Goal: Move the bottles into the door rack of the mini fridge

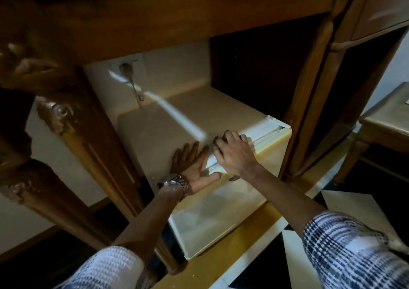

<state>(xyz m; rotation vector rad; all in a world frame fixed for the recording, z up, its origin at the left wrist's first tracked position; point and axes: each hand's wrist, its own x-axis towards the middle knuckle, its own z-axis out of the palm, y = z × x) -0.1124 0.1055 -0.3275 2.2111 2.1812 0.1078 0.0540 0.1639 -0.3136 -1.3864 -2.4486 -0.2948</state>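
Note:
A cream mini fridge (177, 116) stands in an alcove under a wooden cabinet, seen from above. Its door (221, 218) faces me and looks closed. My left hand (194, 167), with a wristwatch, lies flat and spread on the fridge top at the front edge, thumb over the door's upper rim. My right hand (232, 151) curls its fingers over the top edge of the door, at the seam between door and body. No bottles are visible, and the door rack is hidden.
A carved wooden post (88, 147) stands close to the fridge's left side. Another wooden upright (309, 89) flanks its right. A wall socket with a plugged cable (128, 69) sits behind the fridge. Black and white floor tiles (287, 255) lie below right.

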